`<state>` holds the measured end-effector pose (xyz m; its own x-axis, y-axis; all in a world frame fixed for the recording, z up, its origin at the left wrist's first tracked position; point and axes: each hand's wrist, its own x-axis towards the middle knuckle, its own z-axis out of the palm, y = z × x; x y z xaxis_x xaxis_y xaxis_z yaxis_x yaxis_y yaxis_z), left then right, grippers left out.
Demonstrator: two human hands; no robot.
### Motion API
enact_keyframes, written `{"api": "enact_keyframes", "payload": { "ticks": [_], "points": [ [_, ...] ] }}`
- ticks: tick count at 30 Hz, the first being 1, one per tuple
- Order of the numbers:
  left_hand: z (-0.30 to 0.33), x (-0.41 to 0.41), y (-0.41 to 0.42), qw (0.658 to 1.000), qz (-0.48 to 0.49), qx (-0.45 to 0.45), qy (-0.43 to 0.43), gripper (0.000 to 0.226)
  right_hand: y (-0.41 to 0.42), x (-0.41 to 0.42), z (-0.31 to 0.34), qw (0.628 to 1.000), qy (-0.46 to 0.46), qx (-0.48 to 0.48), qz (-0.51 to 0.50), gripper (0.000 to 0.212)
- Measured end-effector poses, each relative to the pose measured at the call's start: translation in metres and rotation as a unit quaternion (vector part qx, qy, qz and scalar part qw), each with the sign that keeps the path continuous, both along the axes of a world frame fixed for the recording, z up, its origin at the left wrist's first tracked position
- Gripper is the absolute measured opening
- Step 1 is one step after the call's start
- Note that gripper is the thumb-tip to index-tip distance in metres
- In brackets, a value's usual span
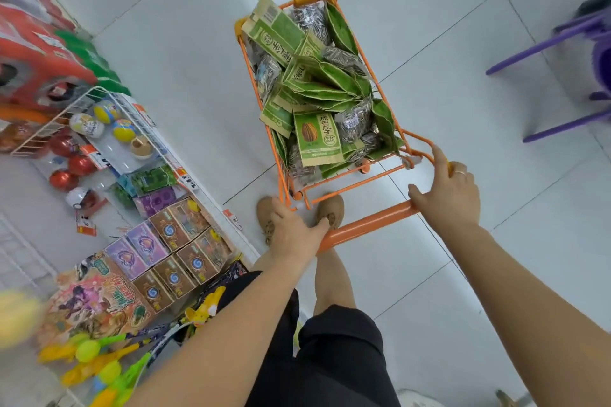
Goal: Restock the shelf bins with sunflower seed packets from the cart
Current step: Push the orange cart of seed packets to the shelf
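- the left hand (292,233) has its fingers (281,213) wrapped around the left end of the orange handle bar (367,223), thumb lying along the bar.
- the right hand (446,195) grips the bar's right end, its index finger stretched forward onto the orange frame.
- the cart (287,175) stands on the pale tiled floor (429,274) just ahead of the person's tan shoes (330,208).
- its basket is heaped with green sunflower seed packets (315,139), some with clear windows showing striped seeds.
- to the left, a shelf (211,198) carries toy eggs (122,129), small boxes (172,261) and bright toys.
- a purple stool (562,33) stands at the far right.
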<state>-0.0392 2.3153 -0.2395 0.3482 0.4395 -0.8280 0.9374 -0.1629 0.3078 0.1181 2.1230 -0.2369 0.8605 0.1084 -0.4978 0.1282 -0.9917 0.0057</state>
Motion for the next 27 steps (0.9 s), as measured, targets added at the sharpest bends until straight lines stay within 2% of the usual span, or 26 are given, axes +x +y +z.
{"api": "enact_keyframes", "payload": {
  "ticks": [5,9,13,16,22,27],
  "points": [
    [-0.002,0.019,0.009,0.990,-0.126,0.045,-0.036,0.103,-0.031,-0.034,0.002,0.994,0.005,0.028,-0.110,0.082],
    [0.000,0.045,0.004,0.980,-0.181,0.030,-0.075,0.102,-0.048,-0.060,0.001,0.973,0.019,0.055,-0.224,0.086],
    [0.005,0.061,-0.012,0.954,-0.272,0.013,-0.126,0.112,-0.070,-0.081,-0.002,0.947,0.016,0.067,-0.314,0.086],
    [0.010,0.069,-0.026,0.927,-0.357,0.013,-0.113,0.124,-0.087,-0.097,-0.001,0.925,0.010,0.075,-0.373,0.084],
    [0.012,0.105,-0.075,0.881,-0.465,0.023,-0.084,0.129,-0.122,-0.126,0.001,0.877,-0.003,0.099,-0.470,0.084],
    [0.012,0.129,-0.131,0.851,-0.519,0.023,-0.077,0.131,-0.168,-0.159,0.007,0.852,0.036,0.139,-0.503,0.098]
  ]
}}
